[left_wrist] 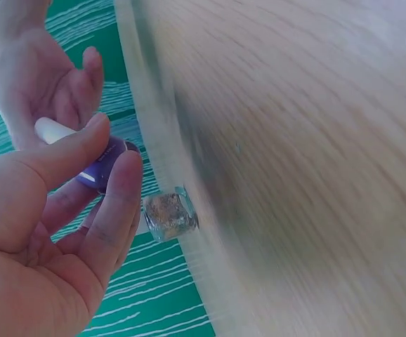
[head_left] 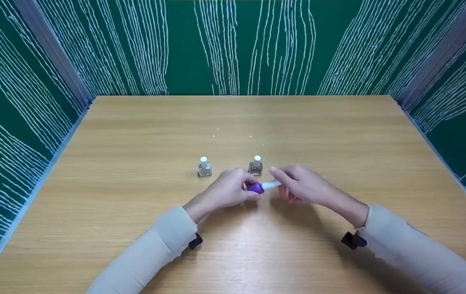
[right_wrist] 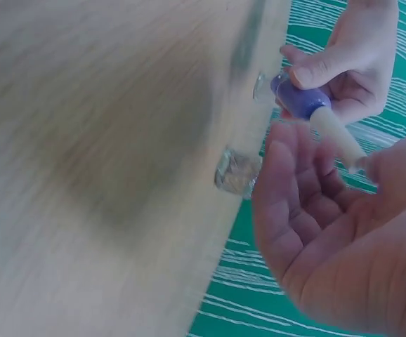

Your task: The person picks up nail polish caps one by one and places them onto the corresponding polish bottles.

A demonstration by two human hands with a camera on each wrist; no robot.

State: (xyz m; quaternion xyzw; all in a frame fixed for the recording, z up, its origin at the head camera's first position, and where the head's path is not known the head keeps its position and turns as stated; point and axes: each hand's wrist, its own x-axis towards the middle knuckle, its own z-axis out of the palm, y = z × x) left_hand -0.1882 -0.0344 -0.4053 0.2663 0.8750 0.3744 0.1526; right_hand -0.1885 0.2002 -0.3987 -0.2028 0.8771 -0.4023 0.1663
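My left hand pinches a purple nail polish bottle between thumb and fingers. The bottle lies tilted over the table, its long white cap pointing right. Around the cap's far end is my right hand, thumb apart from loosely bent fingers. In the right wrist view the thumb tip is right at the end of the cap, while the fingers stand away from it. Just behind the hands, a dark glittery nail polish bottle with a white cap stands upright.
Left of it, a pale, clear-looking nail polish bottle with a white cap stands upright on the wooden table. A few tiny white specks lie farther back. Green walls with white lines surround the table's back and sides.
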